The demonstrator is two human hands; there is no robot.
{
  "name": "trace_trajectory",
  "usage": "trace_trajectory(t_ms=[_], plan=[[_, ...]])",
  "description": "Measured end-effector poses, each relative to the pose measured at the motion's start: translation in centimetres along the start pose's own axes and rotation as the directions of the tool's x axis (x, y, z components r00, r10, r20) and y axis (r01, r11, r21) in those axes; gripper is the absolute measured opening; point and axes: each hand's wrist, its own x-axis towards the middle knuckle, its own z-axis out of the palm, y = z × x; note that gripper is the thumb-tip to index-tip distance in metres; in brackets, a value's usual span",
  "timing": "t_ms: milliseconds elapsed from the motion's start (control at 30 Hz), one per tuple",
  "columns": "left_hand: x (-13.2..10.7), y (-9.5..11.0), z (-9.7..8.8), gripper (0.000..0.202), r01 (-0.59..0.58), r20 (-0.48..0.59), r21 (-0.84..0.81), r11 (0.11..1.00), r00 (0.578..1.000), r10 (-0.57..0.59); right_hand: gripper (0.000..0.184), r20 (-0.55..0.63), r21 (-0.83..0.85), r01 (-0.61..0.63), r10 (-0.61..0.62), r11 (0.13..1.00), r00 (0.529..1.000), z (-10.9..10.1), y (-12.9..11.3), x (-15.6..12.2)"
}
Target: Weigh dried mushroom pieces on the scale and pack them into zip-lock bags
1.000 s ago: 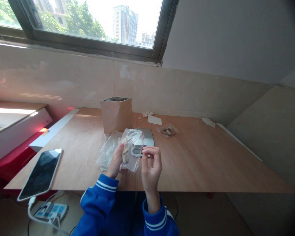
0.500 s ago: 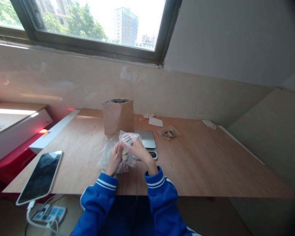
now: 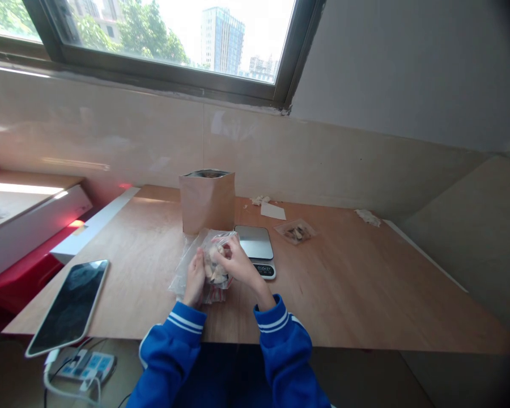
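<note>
Bag contents: the pale pieces [image 3: 215, 266] in the clear zip bag [image 3: 204, 286] are partly hidden by the left hand [image 3: 194, 279] and right hand [image 3: 238, 262]; what they are cannot be told.
Scale display: the digits on the kitchen scale [image 3: 264, 271] are too small to read.
Small bag: the contents of the small clear bag [image 3: 295, 231] are too small to identify.
Pouch: the inside of the brown pouch [image 3: 207, 204] is hidden.
Arms: the blue sleeves [image 3: 168, 362] are cut off by the bottom edge.

Left hand [image 3: 194, 279] upright; right hand [image 3: 239, 262] angled inward, fingers curled;
</note>
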Motion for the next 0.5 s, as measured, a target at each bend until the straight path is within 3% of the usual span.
trace_trajectory(t_ms=[133, 233, 333, 500], plan=[[0.4, -0.6, -0.4, 0.055, -0.02, -0.054, -0.062, 0.998, 0.998, 0.016, 0.021, -0.047, -0.115, -0.023, 0.018, 0.993, 0.999, 0.9, 0.6, -0.6], [0.8, -1.2, -0.7, 0.054, -0.046, -0.109, -0.099, 0.994, 0.993, 0.035, 0.031, -0.095, -0.145, -0.119, 0.106, 0.982, 0.99, 1.8, 1.1, -1.4], [1.0, -1.4, -0.8, 0.054, -0.058, -0.171, -0.111, 0.992, 0.984, 0.038, 0.029, -0.115, -0.155, -0.19, 0.173, 0.969, 0.978, 3.0, 1.6, -2.0], [1.0, -1.6, -1.0, 0.052, -0.049, -0.193, -0.11, 0.993, 0.981, 0.027, 0.029, -0.285, -0.129, -0.306, 0.26, 0.943, 0.922, 4.9, 1.7, -2.3]])
